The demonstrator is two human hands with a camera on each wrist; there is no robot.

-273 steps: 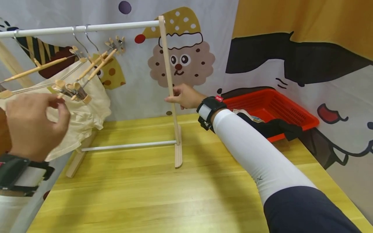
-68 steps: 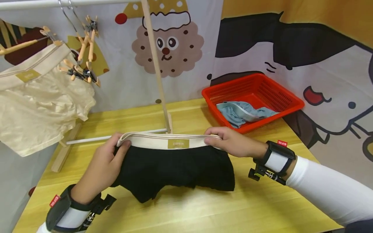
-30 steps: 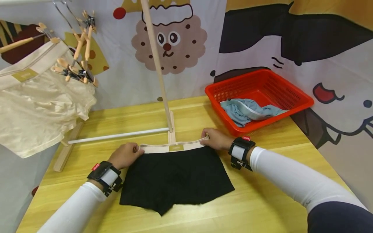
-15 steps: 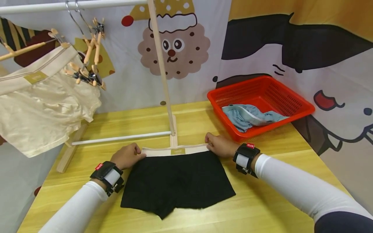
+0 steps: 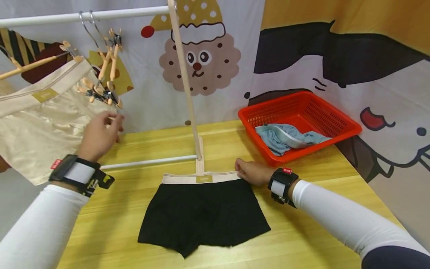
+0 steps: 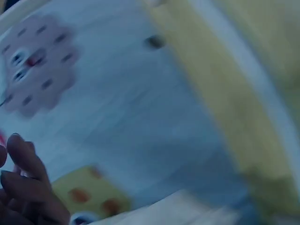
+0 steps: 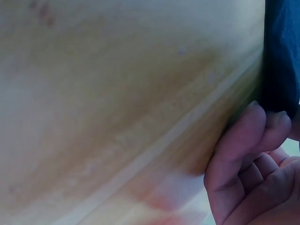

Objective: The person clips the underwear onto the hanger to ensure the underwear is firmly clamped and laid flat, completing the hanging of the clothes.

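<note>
Black boxer briefs (image 5: 203, 215) with a cream waistband lie spread flat on the table. My right hand (image 5: 252, 172) pinches the right end of the waistband; in the right wrist view its thumb and fingertips (image 7: 253, 122) are at the dark cloth. My left hand (image 5: 100, 132) is raised at the left, holding nothing, its fingers loosely bent. It overlaps the cream boxer briefs (image 5: 43, 127) in the head view, just below the clips (image 5: 100, 93) of two wooden clip hangers (image 5: 109, 61). The left wrist view shows the left hand's fingers (image 6: 28, 164) with nothing between them.
A drying rack with a white top rail (image 5: 134, 13) and a wooden post (image 5: 184, 74) stands at the back left. The cream briefs hang clipped from a hanger on it. A red basket (image 5: 330, 112) with light blue underwear (image 5: 289, 136) is at the back right.
The black briefs came out of the basket and were laid flat by both hands. My left hand has just left the waistband and moved up-left toward the hangers; the right hand stays.
</note>
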